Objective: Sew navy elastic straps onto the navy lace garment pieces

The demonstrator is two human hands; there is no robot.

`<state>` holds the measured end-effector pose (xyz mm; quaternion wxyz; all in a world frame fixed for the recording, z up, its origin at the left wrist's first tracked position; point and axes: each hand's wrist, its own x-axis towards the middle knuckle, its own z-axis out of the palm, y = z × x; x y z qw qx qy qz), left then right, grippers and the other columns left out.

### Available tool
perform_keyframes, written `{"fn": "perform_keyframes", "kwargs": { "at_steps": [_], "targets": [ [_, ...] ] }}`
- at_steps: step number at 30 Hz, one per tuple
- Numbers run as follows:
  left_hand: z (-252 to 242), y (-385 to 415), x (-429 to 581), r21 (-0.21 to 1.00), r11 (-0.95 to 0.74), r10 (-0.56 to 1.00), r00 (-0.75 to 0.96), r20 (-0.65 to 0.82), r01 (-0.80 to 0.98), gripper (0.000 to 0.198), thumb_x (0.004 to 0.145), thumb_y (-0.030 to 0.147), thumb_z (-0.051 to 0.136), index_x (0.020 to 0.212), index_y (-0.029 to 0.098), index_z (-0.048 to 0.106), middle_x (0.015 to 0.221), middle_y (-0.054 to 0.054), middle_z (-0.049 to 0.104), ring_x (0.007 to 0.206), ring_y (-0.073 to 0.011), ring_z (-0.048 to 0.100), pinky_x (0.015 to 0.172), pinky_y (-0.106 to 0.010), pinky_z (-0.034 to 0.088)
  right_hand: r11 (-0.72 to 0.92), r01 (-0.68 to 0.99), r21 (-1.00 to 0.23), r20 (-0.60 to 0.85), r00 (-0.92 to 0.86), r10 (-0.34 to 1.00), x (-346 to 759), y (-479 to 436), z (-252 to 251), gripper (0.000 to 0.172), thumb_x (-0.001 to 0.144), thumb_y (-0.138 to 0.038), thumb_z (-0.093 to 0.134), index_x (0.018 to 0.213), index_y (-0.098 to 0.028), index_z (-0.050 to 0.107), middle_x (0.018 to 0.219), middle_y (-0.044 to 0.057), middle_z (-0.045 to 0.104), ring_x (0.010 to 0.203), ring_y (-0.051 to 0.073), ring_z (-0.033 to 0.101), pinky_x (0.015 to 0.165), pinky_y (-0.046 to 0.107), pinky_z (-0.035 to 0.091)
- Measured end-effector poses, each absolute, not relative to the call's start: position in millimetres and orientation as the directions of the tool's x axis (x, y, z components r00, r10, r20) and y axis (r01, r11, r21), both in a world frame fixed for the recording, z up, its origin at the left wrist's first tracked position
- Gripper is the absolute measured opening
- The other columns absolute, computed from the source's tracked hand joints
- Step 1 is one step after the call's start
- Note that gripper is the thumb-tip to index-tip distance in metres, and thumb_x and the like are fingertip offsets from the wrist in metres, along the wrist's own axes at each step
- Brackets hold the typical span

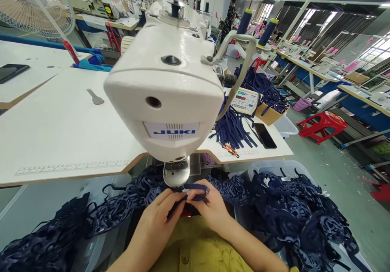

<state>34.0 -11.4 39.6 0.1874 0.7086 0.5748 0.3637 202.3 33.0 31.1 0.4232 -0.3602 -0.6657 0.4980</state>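
Observation:
Both of my hands meet just below the needle end of a white sewing machine (166,89). Between them is a narrow navy fabric strip (196,187), folded over near my right fingers. My left hand (160,215) is closed, its thumb and forefinger pinching the dark fabric from the left. From the right, my right hand (213,207) pinches the strip, with a small pale bit of material by the fingertips. A rounded metal plate (176,175) on the machine sits right above my fingers and hides the needle area.
Piles of navy garment pieces lie at left (51,231) and in a clear bin (252,167) at right. On the table (76,142) are orange snips (230,150), a black phone (265,136), navy strips (233,127) and a control panel (244,100). A red stool (323,123) stands beyond.

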Motion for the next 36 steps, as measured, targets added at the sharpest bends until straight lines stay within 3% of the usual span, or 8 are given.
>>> {"fn": "perform_keyframes", "kwargs": {
  "at_steps": [3,7,18,21,26,28,31,36],
  "targets": [
    [45,-14,36,0.591,-0.359,0.89,0.075,0.45,0.722,0.017,0.091,0.03,0.047,0.092,0.022,0.062,0.076,0.001,0.062,0.067,-0.0088,0.063,0.061,-0.015,0.049,0.29,-0.037,-0.956,0.287,-0.301,0.909,200,28,27,0.014,0.086,-0.031,0.065,0.075,-0.025,0.069,0.089,0.003,0.068,0.087,0.018,0.062,0.081,0.031,0.048],
    [50,-14,40,0.494,-0.403,0.841,0.099,0.531,0.77,0.016,0.092,0.027,0.047,0.093,0.02,0.061,0.075,0.001,0.061,0.065,-0.0077,0.062,0.062,-0.015,0.049,0.376,-0.125,-0.918,0.397,-0.292,0.87,200,24,23,0.012,0.089,-0.027,0.061,0.083,-0.029,0.071,0.088,0.004,0.07,0.086,0.02,0.063,0.081,0.036,0.049],
    [52,-13,40,0.489,-0.404,0.857,0.134,0.497,0.773,0.021,0.094,0.026,0.043,0.097,0.02,0.063,0.074,0.001,0.06,0.064,-0.0078,0.061,0.06,-0.016,0.048,0.492,-0.022,-0.87,0.478,-0.279,0.833,203,20,22,0.022,0.087,-0.009,0.058,0.091,-0.028,0.069,0.088,0.003,0.07,0.086,0.019,0.063,0.08,0.035,0.05],
    [54,-12,37,0.544,-0.374,0.899,0.148,0.413,0.751,0.024,0.093,0.028,0.042,0.087,0.023,0.064,0.072,0.002,0.061,0.063,-0.0081,0.061,0.057,-0.016,0.047,0.415,0.06,-0.908,0.38,-0.3,0.875,203,21,24,0.012,0.086,-0.016,0.061,0.085,-0.026,0.067,0.084,0.002,0.068,0.081,0.018,0.062,0.076,0.032,0.049],
    [66,-8,27,0.585,-0.308,0.951,0.259,0.169,0.75,0.022,0.091,0.034,0.045,0.082,0.027,0.064,0.074,0.004,0.062,0.065,-0.0091,0.062,0.056,-0.017,0.046,0.14,0.241,-0.96,0.032,-0.404,0.914,204,34,48,0.004,0.086,-0.024,0.059,0.086,-0.023,0.063,0.079,0.0,0.065,0.071,0.014,0.058,0.067,0.025,0.046],
    [73,-3,21,0.522,-0.329,0.944,0.255,0.211,0.787,0.02,0.09,0.04,0.048,0.089,0.027,0.063,0.081,0.003,0.064,0.068,-0.0107,0.063,0.058,-0.019,0.047,0.096,0.219,-0.971,-0.004,-0.414,0.91,202,43,58,0.006,0.085,-0.026,0.06,0.089,-0.022,0.062,0.078,-0.001,0.063,0.068,0.013,0.056,0.063,0.023,0.044],
    [80,7,9,0.31,-0.352,0.89,0.213,0.404,0.883,0.027,0.092,0.045,0.043,0.093,0.024,0.06,0.082,0.0,0.064,0.07,-0.0154,0.062,0.062,-0.026,0.046,0.15,0.21,-0.966,0.054,-0.402,0.914,193,57,66,0.008,0.085,-0.025,0.06,0.092,-0.022,0.061,0.081,-0.001,0.062,0.072,0.013,0.056,0.068,0.025,0.044],
    [71,22,-11,0.024,-0.377,0.76,0.295,0.579,0.926,0.024,0.094,0.026,0.039,0.103,0.018,0.06,0.093,-0.006,0.066,0.083,-0.0196,0.061,0.08,-0.034,0.046,0.264,0.269,-0.926,0.161,-0.35,0.923,174,70,61,0.012,0.084,-0.02,0.056,0.096,-0.022,0.058,0.088,0.0,0.06,0.08,0.015,0.054,0.076,0.028,0.044]
  ]
}}
